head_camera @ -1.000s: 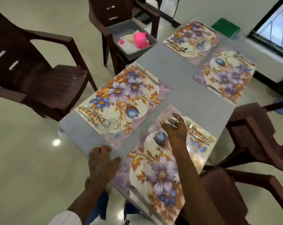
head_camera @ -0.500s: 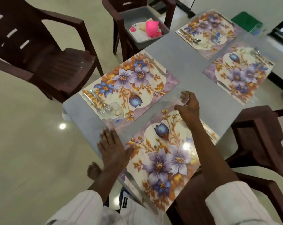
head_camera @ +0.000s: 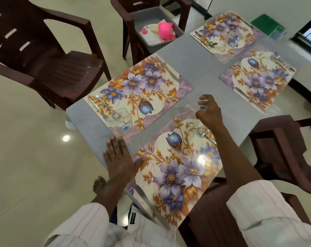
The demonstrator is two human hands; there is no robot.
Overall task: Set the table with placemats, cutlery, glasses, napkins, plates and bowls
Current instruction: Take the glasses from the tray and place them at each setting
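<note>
Four floral placemats lie on the grey table (head_camera: 201, 68). The near placemat (head_camera: 178, 168) has a fork and spoon (head_camera: 205, 134) on its right side and a knife (head_camera: 151, 205) along its near edge. My right hand (head_camera: 211, 114) is over that mat's far corner, fingers curled round a clear glass (head_camera: 203, 106) that is hard to make out. My left hand (head_camera: 118, 157) rests flat on the table, its thumb touching the mat's left edge. The left placemat (head_camera: 138, 86) carries cutlery and a second glass (head_camera: 121, 116).
Two far placemats (head_camera: 222, 31) (head_camera: 258, 81) hold cutlery. A grey tub (head_camera: 151, 43) on the far chair holds a pink bowl (head_camera: 164, 30) and plates. Brown chairs stand at the left (head_camera: 44, 65), at the right (head_camera: 285, 148) and close under me.
My right hand carried the glass from over the near mat's cutlery side to its far corner. My left hand slid from the table's edge to lie flat beside the mat.
</note>
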